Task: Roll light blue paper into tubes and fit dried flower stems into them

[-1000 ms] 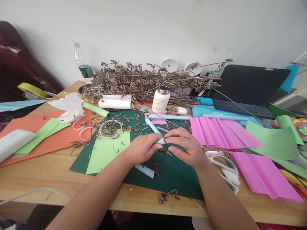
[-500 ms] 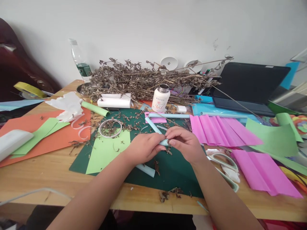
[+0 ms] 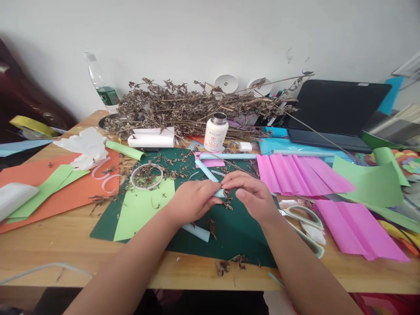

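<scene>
My left hand (image 3: 193, 200) is closed round a light blue paper tube (image 3: 219, 193), whose end shows past the thumb. Dried leaf bits (image 3: 227, 202) are at that end. My right hand (image 3: 255, 199) hovers beside it, thumb apart from the fingers; its fingertips are close to the tube, and I cannot tell if they touch. A second blue tube (image 3: 206, 169) slants away behind my left hand, partly hidden. Another blue tube (image 3: 197, 232) lies partly under my left forearm on the green cutting mat (image 3: 239, 236).
A heap of dried plants (image 3: 177, 103) lies along the wall behind an uncapped white bottle (image 3: 216, 133). Scissors (image 3: 303, 218) and pink crepe paper (image 3: 361, 227) lie right. A tape ring (image 3: 147, 176) rests on green paper (image 3: 141, 210); orange paper (image 3: 72, 192) is left. A laptop (image 3: 341, 109) stands back right.
My right thumb and fingers have come apart from their pinch at the tube's end. My left hand keeps its grip. The whole view has shifted slightly.
</scene>
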Demonstrator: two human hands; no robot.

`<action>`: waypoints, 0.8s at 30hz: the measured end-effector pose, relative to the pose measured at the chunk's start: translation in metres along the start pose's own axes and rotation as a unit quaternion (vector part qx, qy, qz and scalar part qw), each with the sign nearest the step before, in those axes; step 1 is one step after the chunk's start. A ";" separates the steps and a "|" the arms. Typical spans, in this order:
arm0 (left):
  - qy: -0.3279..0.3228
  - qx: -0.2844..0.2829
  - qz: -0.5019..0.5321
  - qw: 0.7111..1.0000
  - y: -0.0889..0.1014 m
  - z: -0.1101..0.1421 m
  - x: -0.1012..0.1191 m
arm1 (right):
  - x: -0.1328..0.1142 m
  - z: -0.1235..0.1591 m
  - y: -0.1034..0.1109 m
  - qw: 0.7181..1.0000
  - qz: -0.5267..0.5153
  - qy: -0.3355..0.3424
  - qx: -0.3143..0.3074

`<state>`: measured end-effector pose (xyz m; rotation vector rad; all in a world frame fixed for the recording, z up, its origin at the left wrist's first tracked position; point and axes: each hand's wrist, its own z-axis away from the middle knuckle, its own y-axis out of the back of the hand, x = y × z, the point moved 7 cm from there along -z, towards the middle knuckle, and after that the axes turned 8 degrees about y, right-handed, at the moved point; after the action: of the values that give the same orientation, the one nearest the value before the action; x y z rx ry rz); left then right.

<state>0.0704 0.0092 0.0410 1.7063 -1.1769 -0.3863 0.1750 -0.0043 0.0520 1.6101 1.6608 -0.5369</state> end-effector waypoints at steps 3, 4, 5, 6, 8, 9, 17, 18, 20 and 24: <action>0.012 0.021 -0.002 1.000 0.002 0.001 -0.003 | -0.011 -0.001 -0.001 0.992 0.119 0.049 -0.003; 0.020 0.028 -0.005 0.999 0.003 0.001 -0.004 | -0.014 -0.001 -0.002 0.984 0.167 0.064 -0.005; 0.030 0.037 -0.008 0.999 0.004 0.001 -0.006 | -0.017 -0.001 -0.004 0.973 0.213 0.082 -0.010; 0.042 0.045 -0.013 0.998 0.005 0.001 -0.007 | -0.019 0.000 -0.007 0.961 0.256 0.103 -0.019; 0.066 0.063 -0.027 0.995 0.007 0.001 -0.010 | -0.022 0.002 -0.014 0.936 0.318 0.148 -0.043; 0.077 0.071 -0.037 0.994 0.008 0.001 -0.011 | -0.023 0.003 -0.017 0.925 0.338 0.163 -0.054; 0.093 0.087 -0.103 0.987 0.010 0.000 -0.011 | -0.012 0.003 -0.016 0.968 0.239 0.068 -0.027; 0.088 0.088 -0.103 0.987 0.010 0.000 -0.010 | -0.009 0.003 -0.013 0.980 0.195 0.042 -0.010; 0.071 0.092 -0.104 0.988 0.011 -0.001 -0.008 | -0.003 0.003 -0.008 0.990 0.139 0.004 0.022; 0.037 0.092 -0.105 0.989 0.010 -0.002 -0.002 | 0.002 0.003 -0.001 0.989 0.129 -0.022 0.065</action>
<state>0.0651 0.0115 0.0497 1.9972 -1.0068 -0.3471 0.1754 -0.0055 0.0481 1.8612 1.3825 -0.5518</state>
